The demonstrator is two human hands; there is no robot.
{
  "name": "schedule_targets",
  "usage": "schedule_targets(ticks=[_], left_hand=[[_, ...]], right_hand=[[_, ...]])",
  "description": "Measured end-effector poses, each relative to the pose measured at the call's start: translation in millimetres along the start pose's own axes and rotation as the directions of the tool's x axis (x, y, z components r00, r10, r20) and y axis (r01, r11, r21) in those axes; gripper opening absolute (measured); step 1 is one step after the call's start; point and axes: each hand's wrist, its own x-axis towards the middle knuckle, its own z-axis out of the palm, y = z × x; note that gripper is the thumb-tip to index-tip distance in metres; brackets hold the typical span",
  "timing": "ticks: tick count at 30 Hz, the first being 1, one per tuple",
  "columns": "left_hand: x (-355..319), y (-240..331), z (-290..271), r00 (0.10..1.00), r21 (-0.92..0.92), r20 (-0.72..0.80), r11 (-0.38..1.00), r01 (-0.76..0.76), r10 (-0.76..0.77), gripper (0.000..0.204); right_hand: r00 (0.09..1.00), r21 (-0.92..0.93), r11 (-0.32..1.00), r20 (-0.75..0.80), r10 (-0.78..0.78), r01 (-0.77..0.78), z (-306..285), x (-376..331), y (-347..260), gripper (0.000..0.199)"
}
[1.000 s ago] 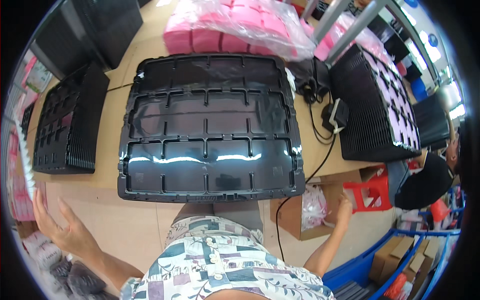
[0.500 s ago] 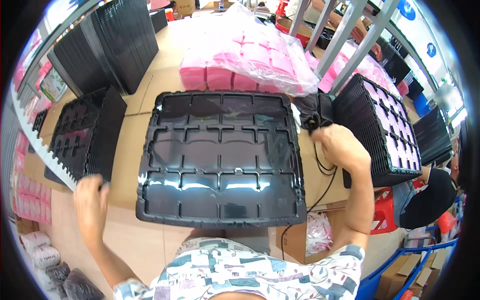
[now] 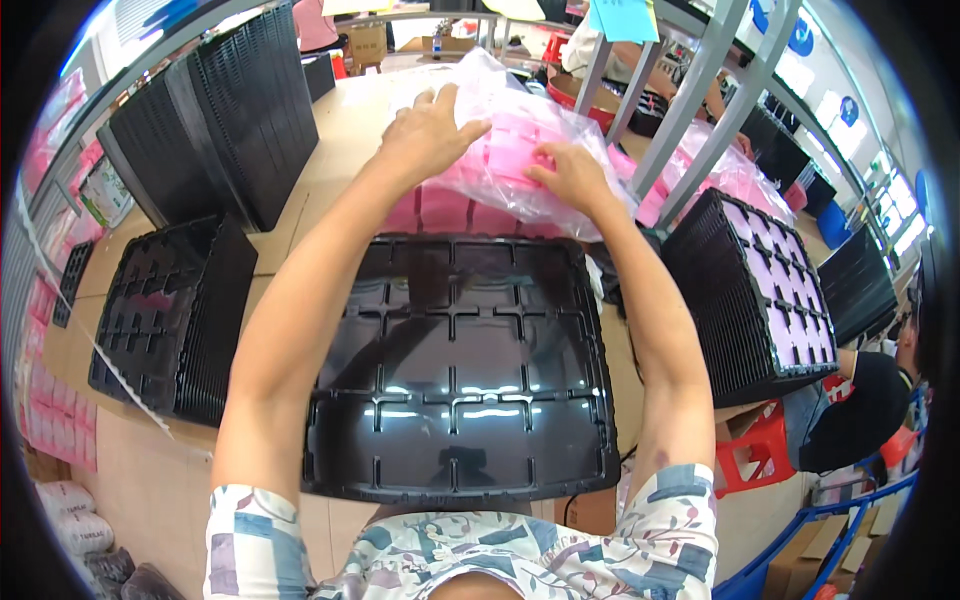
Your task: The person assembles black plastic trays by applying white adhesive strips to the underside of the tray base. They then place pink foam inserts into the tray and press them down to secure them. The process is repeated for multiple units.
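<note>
Head view: pink packs (image 3: 515,150) sit on the worktop (image 3: 330,150) just behind the black compartment tray (image 3: 455,350), mostly under a clear plastic sheet (image 3: 490,75). Left hand (image 3: 425,140): fingers spread at the sheet's left side, contact unclear. Right hand (image 3: 570,175): fingers half curled at the sheet; can't tell if it pinches anything. Progress, my read: packs not fully uncovered; no pink pieces show in the black compartment tray, while the right-hand tray stack (image 3: 710,290) carries lilac pieces (image 3: 785,270). Sheet's in the way; gray metal posts (image 3: 690,110) stand close right. Left: another tray stack (image 3: 170,310).
</note>
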Motion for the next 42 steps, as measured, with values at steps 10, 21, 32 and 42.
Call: schedule_targets(ticks=[10,21,32,42], left_hand=[[39.3,-84.2,29.7,0.969,-0.358,0.161,0.904,0.235,-0.188,0.089],[-1.3,-134.2,11.8,0.965,-0.37,-0.144,0.916,0.153,-0.22,0.076],[-40.9,-43.3,24.2,0.907,-0.291,0.047,0.874,-0.388,0.419,0.032],[-46.6,-48.3,-19.3,0.872,-0.822,0.484,-0.376,0.427,-0.067,0.042]], right_hand=[[0.995,0.214,0.972,-0.008,-0.095,0.094,21.7,31.5,-16.2,0.025],[0.982,0.307,0.936,0.028,-0.188,0.17,18.4,87.6,-62.8,0.026],[0.964,0.364,0.898,-0.188,-0.187,0.245,-46.1,108.0,-88.0,0.028],[0.948,0.362,0.876,-0.091,-0.306,0.318,-61.4,-0.5,-106.0,0.029]])
